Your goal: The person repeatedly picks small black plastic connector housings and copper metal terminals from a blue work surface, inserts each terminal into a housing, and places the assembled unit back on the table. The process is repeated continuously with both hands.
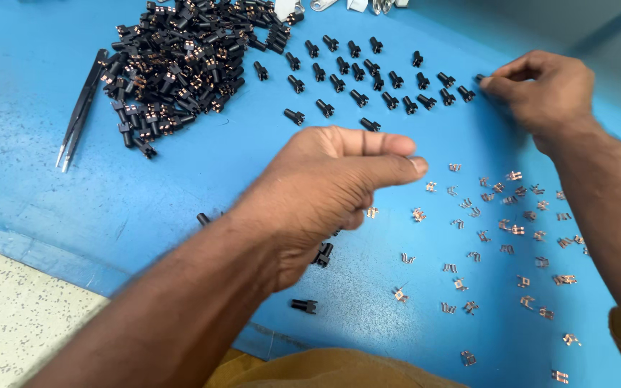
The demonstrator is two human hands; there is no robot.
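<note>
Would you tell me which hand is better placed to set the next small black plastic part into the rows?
Probably the right hand: its fingertips already pinch a small black plastic part at the row's end. The left hand hovers curled, farther from the rows.

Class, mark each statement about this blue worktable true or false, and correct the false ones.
1. The right hand pinches a small black part at the end of the rows of black parts. True.
2. The tweezers are held in the left hand. False: they lie on the table, left of the black pile.
3. Small copper clips lie scattered below the right hand. True.
4. The table is red. False: it is blue.
</note>
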